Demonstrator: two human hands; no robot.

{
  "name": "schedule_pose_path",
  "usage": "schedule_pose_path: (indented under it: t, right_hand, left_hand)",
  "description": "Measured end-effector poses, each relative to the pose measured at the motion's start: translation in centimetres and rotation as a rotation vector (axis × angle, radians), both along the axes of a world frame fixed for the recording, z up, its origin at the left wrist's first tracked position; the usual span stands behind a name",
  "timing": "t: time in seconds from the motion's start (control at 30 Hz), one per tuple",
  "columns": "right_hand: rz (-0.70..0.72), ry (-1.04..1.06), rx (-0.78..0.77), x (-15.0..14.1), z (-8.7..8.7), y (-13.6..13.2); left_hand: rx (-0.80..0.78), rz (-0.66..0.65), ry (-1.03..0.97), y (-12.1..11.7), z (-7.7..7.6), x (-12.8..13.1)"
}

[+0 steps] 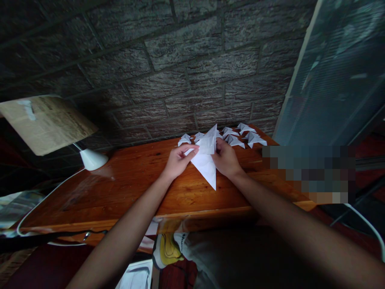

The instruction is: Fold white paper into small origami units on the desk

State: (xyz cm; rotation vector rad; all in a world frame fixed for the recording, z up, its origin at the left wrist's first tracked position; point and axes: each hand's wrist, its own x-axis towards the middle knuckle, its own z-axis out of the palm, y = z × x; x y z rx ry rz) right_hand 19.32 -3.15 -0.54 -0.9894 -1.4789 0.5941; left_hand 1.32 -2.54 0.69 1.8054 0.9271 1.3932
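A partly folded sheet of white paper (206,162) is held just above the wooden table (135,182), one long point toward me and another pointing up. My left hand (177,160) pinches its left edge between thumb and forefinger. On the opposite side my right hand (225,158) grips the paper, its fingertips partly hidden behind the fold. Behind the hands, several small folded paper pieces (255,139) stand along the wall side of the table, some of them covered from view by the held sheet.
A lamp with a paper-like shade (48,122) and white base (92,159) stands at the left, its white cord (51,192) running over the table edge. A stone-block wall (168,80) rises behind. Below the table are a yellow shoe (168,251) and a white box (136,275).
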Motion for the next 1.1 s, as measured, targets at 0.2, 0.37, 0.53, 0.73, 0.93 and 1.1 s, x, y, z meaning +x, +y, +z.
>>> schedule_pose_path:
  t: [0.2,0.37,0.53,0.73,0.93,1.1]
  right_hand:
    - [0.017,-0.009,0.007,-0.1,0.1,-0.1]
    - [0.010,-0.053,0.046,0.0,0.0,-0.1]
    - [-0.004,-0.069,0.035,0.0,0.0,-0.1]
    - [-0.047,-0.060,0.033,0.1,0.3,-0.6]
    - [-0.273,-0.148,0.165,0.1,1.6,-1.9]
    - [-0.186,-0.249,0.171,-0.2,1.8,-2.2]
  left_hand:
    - [-0.150,-0.065,-0.128,0.2,-0.3,0.0]
    - [-0.199,-0.087,-0.138,0.1,-0.3,0.1]
    - [-0.239,-0.111,-0.119,0.0,-0.3,0.1]
    - [-0.244,-0.081,-0.169,0.3,-0.4,0.2]
    - [-0.254,-0.001,-0.220,0.7,-0.4,0.0]
    - [-0.280,-0.008,-0.227,0.5,-0.3,0.1]
